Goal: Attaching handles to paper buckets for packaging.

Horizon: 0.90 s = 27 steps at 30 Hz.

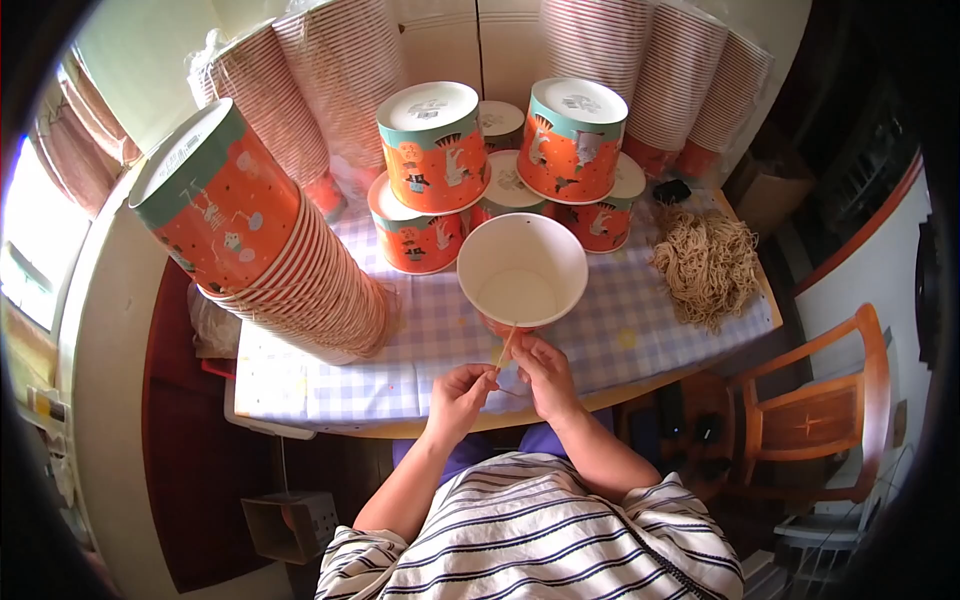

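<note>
My left hand (460, 400) is closed in a pinch on a thin tan cord (505, 352). Close beside it, my right hand (545, 375) pinches the same cord higher up. The cord runs up toward the near rim of a paper bucket (520, 280), which stands upright with its white inside facing up. Whether the cord is fixed to that rim is too small to tell. A tangled heap of similar tan cords (705, 265) lies on the right side of the table.
A tall leaning stack of nested orange buckets (290, 270) stands at the left on the checked tablecloth (620, 340). Several upturned orange buckets (435, 160) are piled behind the open one. Wrapped bucket stacks (595, 45) line the back. A wooden chair (815, 420) is at the right.
</note>
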### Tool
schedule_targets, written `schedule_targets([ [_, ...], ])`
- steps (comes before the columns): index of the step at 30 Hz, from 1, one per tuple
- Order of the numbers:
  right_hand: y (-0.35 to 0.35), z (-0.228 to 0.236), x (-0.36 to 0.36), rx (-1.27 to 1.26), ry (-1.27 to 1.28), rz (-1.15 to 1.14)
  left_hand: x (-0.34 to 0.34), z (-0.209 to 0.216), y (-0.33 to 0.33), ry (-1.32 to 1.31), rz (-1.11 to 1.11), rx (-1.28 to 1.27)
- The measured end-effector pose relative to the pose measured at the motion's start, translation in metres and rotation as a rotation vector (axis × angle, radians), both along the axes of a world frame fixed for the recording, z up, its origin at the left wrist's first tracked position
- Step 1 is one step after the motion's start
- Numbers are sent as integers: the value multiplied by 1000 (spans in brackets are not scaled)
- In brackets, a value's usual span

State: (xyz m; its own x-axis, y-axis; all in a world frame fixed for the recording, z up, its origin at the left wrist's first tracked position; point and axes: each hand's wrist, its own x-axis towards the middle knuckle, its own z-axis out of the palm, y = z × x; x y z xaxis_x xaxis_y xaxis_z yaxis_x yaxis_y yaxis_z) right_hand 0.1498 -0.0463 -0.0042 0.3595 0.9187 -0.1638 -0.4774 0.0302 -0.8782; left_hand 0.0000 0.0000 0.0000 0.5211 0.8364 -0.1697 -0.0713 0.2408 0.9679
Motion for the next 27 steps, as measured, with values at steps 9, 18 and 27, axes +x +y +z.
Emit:
schedule_targets([
  [9, -3, -7, -13, 112, -109, 39, 8, -1, -4, 4, 70, 92],
  [18, 0, 7, -19, 61, -22, -83, 8, 3, -10, 78, 71, 253],
  [27, 12, 25, -16, 122, 25, -196, 3, 7, -16, 231, -24, 431],
])
